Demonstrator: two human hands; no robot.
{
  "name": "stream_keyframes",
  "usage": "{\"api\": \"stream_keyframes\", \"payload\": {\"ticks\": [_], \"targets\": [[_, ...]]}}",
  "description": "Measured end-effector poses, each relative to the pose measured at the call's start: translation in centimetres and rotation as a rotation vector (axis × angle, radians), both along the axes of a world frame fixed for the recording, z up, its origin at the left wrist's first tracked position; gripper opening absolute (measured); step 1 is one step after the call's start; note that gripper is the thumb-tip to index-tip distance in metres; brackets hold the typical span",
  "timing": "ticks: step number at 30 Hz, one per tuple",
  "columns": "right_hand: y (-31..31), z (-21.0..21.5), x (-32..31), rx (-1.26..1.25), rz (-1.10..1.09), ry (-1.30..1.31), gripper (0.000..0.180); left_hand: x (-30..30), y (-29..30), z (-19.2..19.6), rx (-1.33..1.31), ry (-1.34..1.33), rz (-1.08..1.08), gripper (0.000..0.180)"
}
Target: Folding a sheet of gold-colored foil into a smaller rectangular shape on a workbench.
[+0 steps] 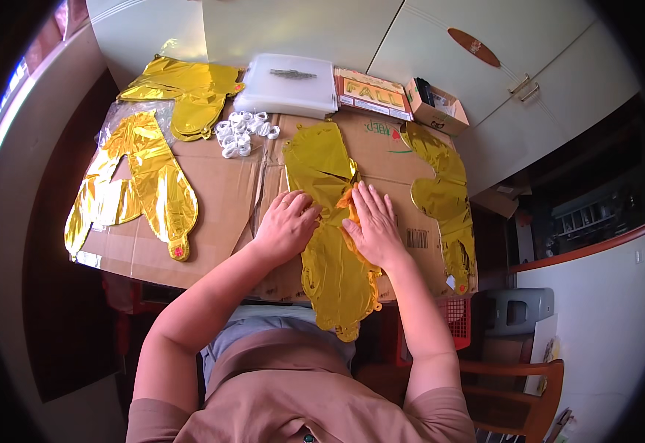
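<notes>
A flat gold foil balloon (335, 266) lies on the cardboard sheet (223, 199) in front of me, its lower end hanging over the near edge. My left hand (287, 224) presses flat on the balloon's left side, fingers spread a little. My right hand (372, 224) lies palm down on its right side, fingers pointing away from me. Both hands hold nothing; they rest on the foil, which is creased and partly folded between them.
Other gold foil balloons lie at the left (136, 184), the far left (186, 88) and the right (448, 199). A pile of white ribbon rolls (243, 133), a clear plastic packet (289, 83), a printed card (373, 94) and a small open box (435, 105) sit at the far edge. A wooden chair (518, 380) stands at my right.
</notes>
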State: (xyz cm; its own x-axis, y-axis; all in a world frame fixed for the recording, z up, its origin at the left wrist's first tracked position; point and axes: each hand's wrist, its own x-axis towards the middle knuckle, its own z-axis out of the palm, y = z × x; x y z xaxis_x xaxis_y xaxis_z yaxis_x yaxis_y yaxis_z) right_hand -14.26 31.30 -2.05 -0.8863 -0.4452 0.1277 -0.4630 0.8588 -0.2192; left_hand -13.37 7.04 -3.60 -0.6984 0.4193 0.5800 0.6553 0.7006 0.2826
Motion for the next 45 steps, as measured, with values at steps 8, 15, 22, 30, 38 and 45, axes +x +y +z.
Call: {"api": "stream_keyframes", "payload": {"ticks": [8, 15, 22, 30, 38, 45], "targets": [[0.1, 0.0, -4.2, 0.104, -0.029, -0.011, 0.071, -0.1, 0.0, 0.0, 0.006, -0.010, -0.006, 0.033], [0.9, -0.5, -4.0, 0.000, 0.021, 0.044, 0.069, 0.1, -0.1, 0.1, 0.017, -0.006, 0.003, 0.032], [0.4, 1.7, 0.3, -0.191, -0.066, 0.131, 0.058, 0.1, -0.4, 0.0, 0.041, -0.048, -0.014, 0.037], [-3.9, 2.7, -5.0, -0.061, -0.103, 0.363, 0.051, 0.0, -0.3, -0.1, 0.043, -0.062, -0.010, 0.036], [-6.3, 2.8, -9.2, 0.309, -0.175, 0.099, 0.048, 0.0, -0.4, -0.2, 0.020, -0.062, 0.009, 0.036], [-4.8, 1.1, -9.8, -0.013, -0.394, 0.164, 0.046, 0.0, -0.4, -0.1, 0.019, -0.076, 0.010, 0.033]]}}
